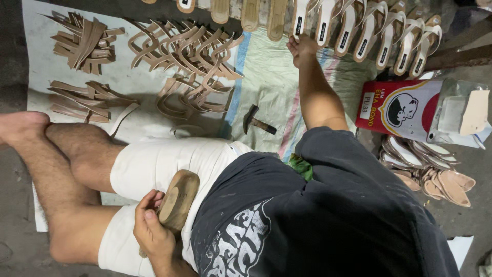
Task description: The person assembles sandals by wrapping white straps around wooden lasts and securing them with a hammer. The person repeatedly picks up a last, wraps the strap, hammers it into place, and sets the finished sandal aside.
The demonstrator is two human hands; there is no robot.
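left hand (152,229) curled around wooden shoe last (178,200) on lap, right hand (302,50) closed on white sandal (299,20)

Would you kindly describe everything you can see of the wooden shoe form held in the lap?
The wooden shoe form is a smooth, rounded, light-brown block that looks like bare wood. It lies tilted across the white shorts in the lap, beside the dark shirt. One hand grips its lower end; its upper end is bare.

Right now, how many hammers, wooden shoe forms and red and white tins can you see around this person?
hammer: 1
wooden shoe form, held in the left hand: 1
red and white tin: 1
Total: 3
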